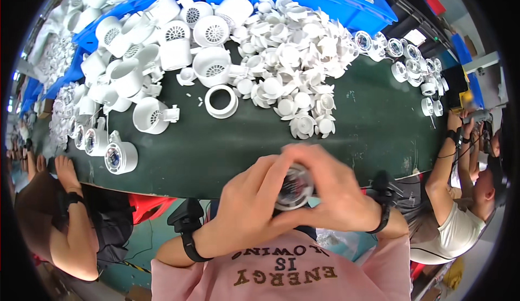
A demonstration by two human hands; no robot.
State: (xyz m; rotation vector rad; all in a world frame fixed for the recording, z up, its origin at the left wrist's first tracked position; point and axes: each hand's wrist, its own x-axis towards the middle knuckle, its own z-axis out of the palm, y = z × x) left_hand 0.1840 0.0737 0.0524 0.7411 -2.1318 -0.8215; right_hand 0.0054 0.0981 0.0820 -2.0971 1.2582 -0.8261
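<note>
We find lettering across the pink cloth shirt of the person at work: three lines of capitals, upside down from where we look. In our view the lowest line is brownish gold, the short middle one dark grey, and the dark upper one bends into the folds. Any marks on the round, clear-faced part are too blurred for us to read.
</note>
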